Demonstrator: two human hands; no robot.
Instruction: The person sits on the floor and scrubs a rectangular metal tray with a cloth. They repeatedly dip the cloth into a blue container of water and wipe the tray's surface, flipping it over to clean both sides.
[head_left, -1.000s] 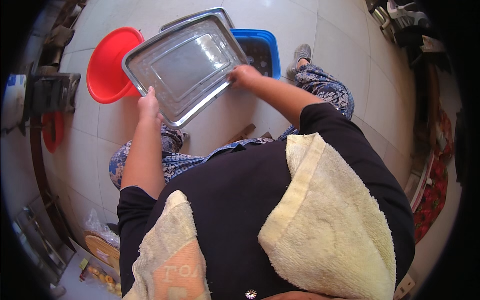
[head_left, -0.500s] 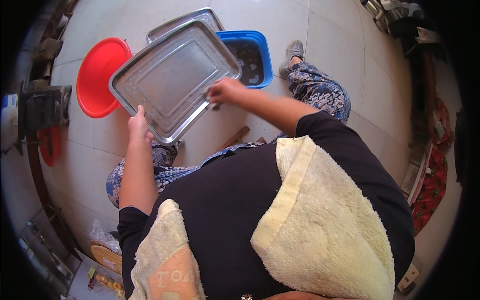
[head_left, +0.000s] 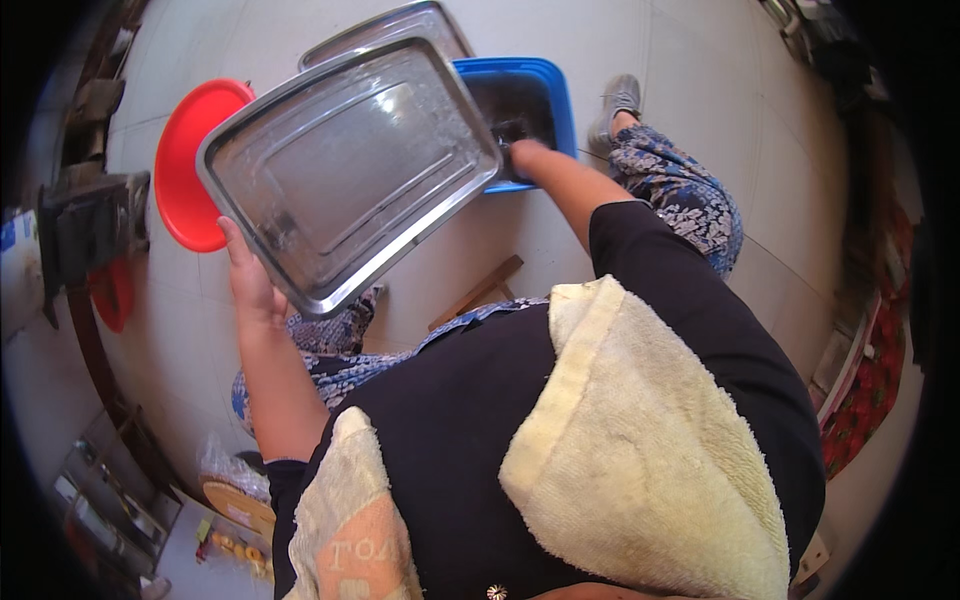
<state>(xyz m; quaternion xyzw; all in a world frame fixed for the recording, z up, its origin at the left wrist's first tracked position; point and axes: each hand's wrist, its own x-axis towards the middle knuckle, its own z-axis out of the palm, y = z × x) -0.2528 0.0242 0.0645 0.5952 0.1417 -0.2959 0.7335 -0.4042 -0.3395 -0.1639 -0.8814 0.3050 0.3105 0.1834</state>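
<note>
My left hand (head_left: 253,275) grips the near left corner of a rectangular metal tray (head_left: 350,160). Its thumb lies along the rim and the other fingers are mostly hidden beneath. The tray is wet and shiny, held tilted with its inner face toward me. To its right, my right hand (head_left: 528,158) reaches into a blue basin (head_left: 562,115) of dark water. Its fingers are blurred and partly hidden at the water, so what they hold does not show. A second metal tray (head_left: 385,28) lies behind the held one, partly covered by it.
A red basin (head_left: 180,170) stands left of the tray, partly behind it. A small wooden stool (head_left: 480,292) shows between my legs. Dark equipment (head_left: 95,225) lines the left side. A yellowish towel (head_left: 650,440) hangs over my chest. Pale floor tiles (head_left: 700,90) surround the basins.
My right hand has moved from the tray's near right edge, where it held something small and grey, into the blue basin. The tray has shifted slightly in my left hand.
</note>
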